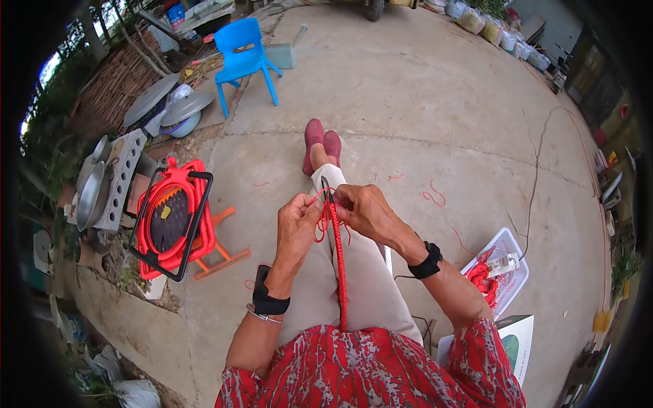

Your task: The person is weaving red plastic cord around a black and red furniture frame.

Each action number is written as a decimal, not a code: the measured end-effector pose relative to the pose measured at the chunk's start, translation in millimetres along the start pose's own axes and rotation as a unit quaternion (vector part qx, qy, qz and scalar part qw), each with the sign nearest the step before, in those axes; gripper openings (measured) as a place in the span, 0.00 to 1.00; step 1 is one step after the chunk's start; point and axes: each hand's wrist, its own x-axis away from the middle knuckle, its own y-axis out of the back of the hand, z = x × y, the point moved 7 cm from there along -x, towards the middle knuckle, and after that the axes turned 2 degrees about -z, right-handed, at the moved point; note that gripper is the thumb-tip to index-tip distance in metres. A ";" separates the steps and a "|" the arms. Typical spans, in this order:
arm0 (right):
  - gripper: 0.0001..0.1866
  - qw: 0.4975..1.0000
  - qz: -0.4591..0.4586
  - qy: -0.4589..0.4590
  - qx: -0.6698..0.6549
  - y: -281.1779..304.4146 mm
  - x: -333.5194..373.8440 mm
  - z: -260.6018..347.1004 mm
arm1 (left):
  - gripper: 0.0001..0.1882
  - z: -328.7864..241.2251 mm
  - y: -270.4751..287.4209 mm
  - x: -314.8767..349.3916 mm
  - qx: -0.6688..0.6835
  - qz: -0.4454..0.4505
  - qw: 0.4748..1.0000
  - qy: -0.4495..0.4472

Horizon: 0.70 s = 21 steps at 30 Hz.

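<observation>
Over my lap, a thick red braided cord (341, 285) runs from my waist up between my legs to my hands. At its far end, thin red thread (320, 231) hangs in loops. My left hand (298, 223) is closed, pinching the thread at the left of the cord. From the other side my right hand (367, 209) closes its fingers on the thread at the cord's top; its fingertips are partly hidden. A dark, narrow, pointed piece (326, 185) sticks up between the hands, its kind unclear.
Left stands a red frame (197, 178) with black handles and a dark panel, beside an orange stand (224, 255). A blue chair (243, 60) is farther off. At right, a white basket (521, 268) holds red cord, near a white box (524, 340). Thread scraps (434, 196) lie on concrete.
</observation>
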 end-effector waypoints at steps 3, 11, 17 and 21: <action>0.08 0.997 0.005 -0.012 -0.076 0.4 1.5 3.6 | 0.07 1.0 5.8 -0.9 0.111 -0.053 0.992 -0.022; 0.14 0.985 -0.003 0.168 0.024 21.6 -21.5 44.2 | 0.05 -30.6 14.3 2.8 0.081 -0.039 0.991 -0.103; 0.11 0.983 0.046 0.160 0.082 19.3 -25.4 59.4 | 0.06 -43.2 14.3 7.5 0.094 -0.068 0.988 -0.107; 0.09 0.972 -0.112 0.204 0.032 47.7 -15.0 67.3 | 0.07 -49.9 20.2 12.5 0.152 -0.150 0.964 -0.158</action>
